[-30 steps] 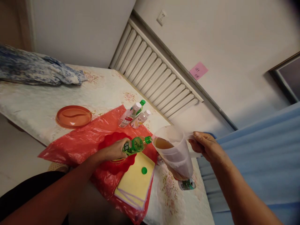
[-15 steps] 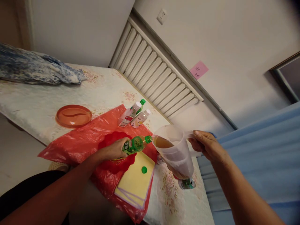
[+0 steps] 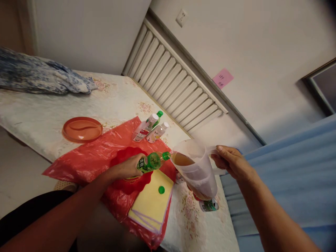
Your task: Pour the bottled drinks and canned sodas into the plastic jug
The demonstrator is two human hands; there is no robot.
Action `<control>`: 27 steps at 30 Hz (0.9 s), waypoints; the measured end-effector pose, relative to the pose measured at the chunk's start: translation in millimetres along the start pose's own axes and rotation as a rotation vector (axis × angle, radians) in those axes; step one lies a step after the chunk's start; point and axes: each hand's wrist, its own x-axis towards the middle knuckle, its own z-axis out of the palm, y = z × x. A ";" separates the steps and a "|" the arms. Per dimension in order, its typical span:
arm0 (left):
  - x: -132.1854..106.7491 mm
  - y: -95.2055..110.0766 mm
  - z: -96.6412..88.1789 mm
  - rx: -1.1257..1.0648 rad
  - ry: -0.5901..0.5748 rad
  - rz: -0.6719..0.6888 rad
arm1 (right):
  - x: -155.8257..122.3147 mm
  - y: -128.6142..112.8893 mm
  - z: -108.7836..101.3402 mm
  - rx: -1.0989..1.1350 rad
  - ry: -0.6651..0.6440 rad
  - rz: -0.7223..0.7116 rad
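Note:
My left hand [image 3: 132, 165] is closed round a green-labelled plastic drink bottle [image 3: 152, 161], tilted with its mouth against the lip of a pitcher. That translucent plastic pitcher [image 3: 195, 175] leans toward the bottle, and brown liquid [image 3: 183, 159] lies at its lip. My right hand [image 3: 231, 161] grips the pitcher's handle from the right. Beneath the left hand sits a red scalloped dish [image 3: 123, 157], partly covered by the arm. A green bottle cap [image 3: 161, 190] rests on folded yellow cloths [image 3: 151, 203] below the bottle.
A red plastic bag [image 3: 78, 162] is spread over the flowered tablecloth [image 3: 120, 101]. Several bottles [image 3: 156, 133] stand behind the dish. An orange round lid [image 3: 82, 130] lies at left, a green-labelled can [image 3: 209, 205] behind the pitcher. Blue-white cloth [image 3: 44, 75] lies far left; a radiator [image 3: 173, 73] borders the back.

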 end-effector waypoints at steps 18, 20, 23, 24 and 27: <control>-6.4 16.0 -2.9 -0.055 -0.006 -0.016 | 1.4 -2.3 -0.1 -0.019 -0.029 -0.006; -5.9 14.2 -2.4 -0.055 -0.002 -0.006 | 1.7 -2.7 0.0 -0.022 -0.027 -0.001; -5.0 11.9 -1.9 -0.057 0.001 -0.008 | 1.8 -4.0 0.5 -0.024 -0.025 0.004; -4.9 11.7 -1.9 -0.059 0.003 -0.007 | 1.8 -4.6 0.7 -0.023 -0.025 0.004; -5.5 13.4 -2.4 -0.071 0.005 -0.001 | 1.7 -6.1 1.3 -0.020 -0.027 0.002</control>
